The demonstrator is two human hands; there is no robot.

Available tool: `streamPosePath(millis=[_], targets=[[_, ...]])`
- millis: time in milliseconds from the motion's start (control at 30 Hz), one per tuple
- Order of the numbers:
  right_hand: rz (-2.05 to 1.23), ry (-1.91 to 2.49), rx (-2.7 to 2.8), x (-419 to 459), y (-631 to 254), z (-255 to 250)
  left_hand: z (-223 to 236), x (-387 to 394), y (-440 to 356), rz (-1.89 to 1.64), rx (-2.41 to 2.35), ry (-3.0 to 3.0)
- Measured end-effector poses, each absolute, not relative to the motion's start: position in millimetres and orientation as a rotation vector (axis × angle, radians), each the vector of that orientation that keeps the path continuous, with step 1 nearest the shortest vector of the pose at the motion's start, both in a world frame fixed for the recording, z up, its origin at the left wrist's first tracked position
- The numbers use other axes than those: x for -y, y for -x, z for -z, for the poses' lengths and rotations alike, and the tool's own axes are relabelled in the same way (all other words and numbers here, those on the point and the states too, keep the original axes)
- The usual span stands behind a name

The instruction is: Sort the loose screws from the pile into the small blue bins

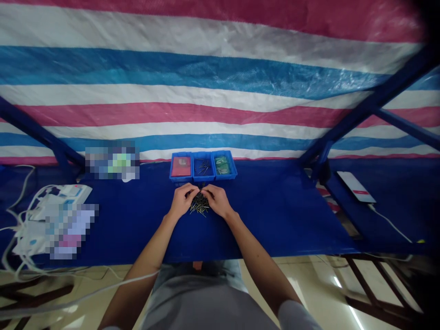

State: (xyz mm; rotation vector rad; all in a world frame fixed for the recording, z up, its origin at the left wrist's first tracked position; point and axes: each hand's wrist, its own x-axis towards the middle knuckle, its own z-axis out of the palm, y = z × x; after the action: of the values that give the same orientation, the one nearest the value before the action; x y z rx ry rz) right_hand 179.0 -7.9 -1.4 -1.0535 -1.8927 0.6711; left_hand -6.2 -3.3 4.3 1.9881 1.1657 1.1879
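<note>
A loose pile of thin metal screws or pins (200,206) lies on the blue table (268,215), right between my hands. My left hand (181,200) rests at the pile's left side, thumb and fingers pinched together. Opposite it, my right hand (217,200) is pinched in the same way, its fingertips close to those of the left. Whatever the fingertips hold is too small to name. Just beyond my hands stand three joined blue bins: a left bin (171,170) with a red packet, a middle bin (203,178) with a few dark thin pieces, and a right bin (234,170) with green-tinted bags.
Power strips with white cables (41,215) crowd the table's left side, beside a blurred item. A phone (356,187) on a charging cable lies at the right. A striped tarp (192,91) hangs behind, and blue frame bars (347,123) slant at both sides.
</note>
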Motion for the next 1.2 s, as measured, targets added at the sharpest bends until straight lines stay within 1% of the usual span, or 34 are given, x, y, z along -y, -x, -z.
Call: streamPosePath(millis=[400,767,1200], targets=[[-0.625,1.086,1.896,9.3,-180.7,-0.5,-4.9,3.9,6.0,-1.151,-1.141,-2.009],[-0.647,1.049,1.864,7.7,-179.3,3.3,-4.1,4.2,5.9,-1.120,-1.146,-2.022],[-0.613,1.077,1.893,10.0,-179.3,0.2,-6.1,5.5,5.9,-1.163,-1.160,-1.997]])
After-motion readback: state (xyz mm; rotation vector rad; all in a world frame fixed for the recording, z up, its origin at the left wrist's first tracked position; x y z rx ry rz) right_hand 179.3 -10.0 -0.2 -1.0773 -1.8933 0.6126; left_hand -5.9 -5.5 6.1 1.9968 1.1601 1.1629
